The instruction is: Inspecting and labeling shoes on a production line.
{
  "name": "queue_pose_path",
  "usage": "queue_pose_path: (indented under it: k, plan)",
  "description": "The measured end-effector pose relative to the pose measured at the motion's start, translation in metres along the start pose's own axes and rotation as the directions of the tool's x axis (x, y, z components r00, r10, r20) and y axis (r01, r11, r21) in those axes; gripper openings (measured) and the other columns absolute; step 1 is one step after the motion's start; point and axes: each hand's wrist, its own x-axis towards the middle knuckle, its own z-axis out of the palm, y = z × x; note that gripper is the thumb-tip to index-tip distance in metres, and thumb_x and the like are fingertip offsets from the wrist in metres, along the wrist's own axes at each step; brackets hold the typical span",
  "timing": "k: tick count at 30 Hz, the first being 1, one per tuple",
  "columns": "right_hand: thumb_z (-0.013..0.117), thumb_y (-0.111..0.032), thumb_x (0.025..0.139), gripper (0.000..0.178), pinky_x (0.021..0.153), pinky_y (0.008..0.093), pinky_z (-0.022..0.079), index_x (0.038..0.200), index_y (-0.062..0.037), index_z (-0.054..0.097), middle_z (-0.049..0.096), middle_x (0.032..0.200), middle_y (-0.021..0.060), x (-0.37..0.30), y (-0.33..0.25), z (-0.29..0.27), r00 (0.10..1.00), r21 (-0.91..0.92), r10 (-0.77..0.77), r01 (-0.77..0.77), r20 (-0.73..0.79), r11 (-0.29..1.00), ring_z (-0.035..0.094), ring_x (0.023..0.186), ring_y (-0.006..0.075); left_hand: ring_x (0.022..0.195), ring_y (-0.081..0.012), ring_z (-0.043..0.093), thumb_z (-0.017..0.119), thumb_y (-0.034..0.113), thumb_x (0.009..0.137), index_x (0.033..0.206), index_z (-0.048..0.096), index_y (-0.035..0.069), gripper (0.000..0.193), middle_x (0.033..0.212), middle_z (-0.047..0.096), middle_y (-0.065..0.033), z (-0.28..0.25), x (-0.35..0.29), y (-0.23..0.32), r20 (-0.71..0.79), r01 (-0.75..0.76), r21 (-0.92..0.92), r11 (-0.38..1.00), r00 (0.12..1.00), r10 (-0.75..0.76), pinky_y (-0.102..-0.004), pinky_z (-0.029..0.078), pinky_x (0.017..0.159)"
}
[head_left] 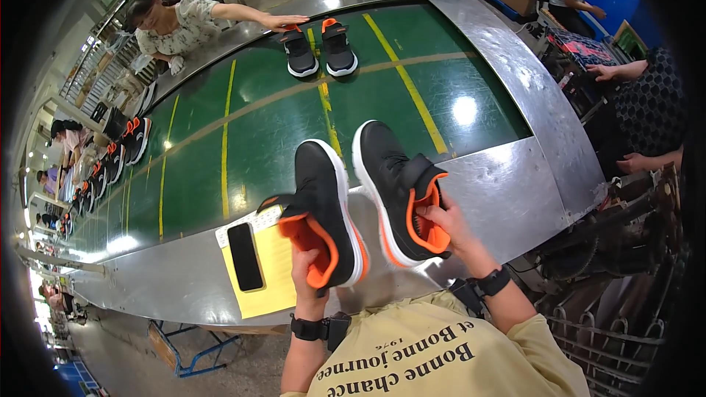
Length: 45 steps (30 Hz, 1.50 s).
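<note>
Just above the belt's near metal edge I hold a pair of black sneakers with orange linings and white-and-orange soles. My left hand (306, 276) grips the left sneaker (323, 191) at its heel, the thumb inside the collar. The right sneaker (387, 158) is gripped by my right hand (450, 224), its thumb hooked into the orange opening. Both toes point away from me, and the soles are turned toward each other with a gap between. The fingers on the far sides of the shoes are partly hidden.
A green belt (276, 132) with yellow lines carries another pair of sneakers (340, 51); a co-worker's hand (285, 22) reaches to them. More sneakers (136, 140) line up at the left. A black phone (244, 256) lies on yellow paper (282, 272) beside my left hand.
</note>
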Motion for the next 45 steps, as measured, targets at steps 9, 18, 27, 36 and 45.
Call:
queue_pose_path:
  k: [9,18,27,36,45]
  plan:
    - [0.071,-0.032,0.072,0.056,0.067,0.0387,0.05,0.123,-0.021,0.052,0.057,0.107,0.015,-0.011,-0.016,0.003,0.984,-0.965,-0.159,-0.04,-0.084,0.26,0.063,0.081,0.0329,0.103,-0.0317,0.05,0.076,0.04,0.065,0.136,0.035,0.008,0.087,0.127,0.042,-0.0181,0.024,-0.002,-0.015,0.38,-0.251,0.904,-0.345,0.842,0.384,-0.0406,0.04,0.085]
    - [0.067,-0.037,0.079,0.045,0.073,0.0299,0.048,0.111,-0.0054,0.061,0.066,0.088,0.0128,0.022,0.018,-0.047,0.979,-0.627,0.017,-0.145,-0.205,0.765,0.062,0.082,0.0185,0.113,-0.0267,0.048,0.056,0.04,0.088,0.135,0.03,-0.004,0.069,0.124,0.048,-0.02,-0.027,0.042,-0.015,0.044,-0.104,0.858,0.503,0.991,0.129,-0.0324,0.037,0.096]
    - [0.055,-0.036,0.088,0.045,0.076,0.0314,0.053,0.117,-0.0014,0.054,0.064,0.103,0.0126,0.027,0.03,-0.036,0.901,0.516,0.433,-0.372,0.004,0.771,0.064,0.09,0.0198,0.107,-0.0224,0.055,0.046,0.041,0.093,0.131,0.038,0.0,0.057,0.122,0.053,-0.0137,-0.005,0.036,-0.004,-0.058,0.139,0.371,0.918,0.99,-0.127,-0.032,0.044,0.091]
    - [0.042,-0.039,0.092,0.042,0.091,0.0404,0.047,0.118,-0.0096,0.056,0.062,0.113,0.0086,0.024,0.012,0.024,0.852,0.858,0.413,-0.446,0.321,0.255,0.06,0.102,0.0245,0.104,-0.0314,0.057,0.033,0.039,0.097,0.125,0.046,0.005,0.046,0.117,0.057,-0.0169,0.026,0.03,-0.008,0.307,0.393,-0.381,0.837,0.908,-0.286,-0.0423,0.048,0.091]
    - [0.043,-0.042,0.092,0.044,0.087,0.0407,0.05,0.117,-0.0097,0.057,0.062,0.112,0.0108,0.016,0.002,0.038,0.819,0.86,0.469,-0.465,0.329,0.209,0.061,0.1,0.0262,0.106,-0.0305,0.056,0.037,0.039,0.095,0.124,0.049,0.007,0.045,0.118,0.057,-0.0151,0.033,0.024,-0.015,0.258,0.428,-0.414,0.803,0.902,-0.347,-0.0464,0.046,0.091]
